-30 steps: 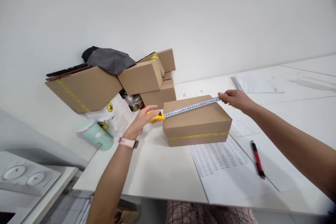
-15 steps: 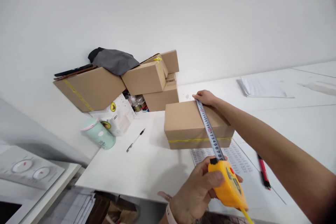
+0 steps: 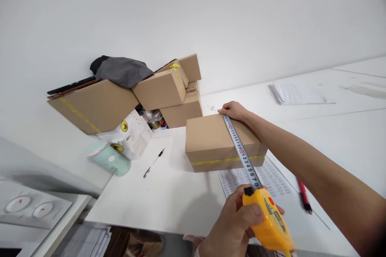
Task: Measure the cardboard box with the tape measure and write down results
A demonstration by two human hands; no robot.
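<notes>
A closed cardboard box with a yellow tape band lies on the white table. A steel measuring tape blade stretches across the box top from back to front. My right hand pinches the blade's end at the box's far edge. My left hand grips the yellow tape measure case near the table's front edge, in front of the box.
Several stacked cardboard boxes with a grey cloth stand at the back left. A mint bottle, a white carton and a pen lie left of the box. Printed sheets, a red pen and papers lie to the right.
A second ago the tape ran along the box's length, case at its left end. Both hands have since turned it across the width, and the left hand now sits slightly lower.
</notes>
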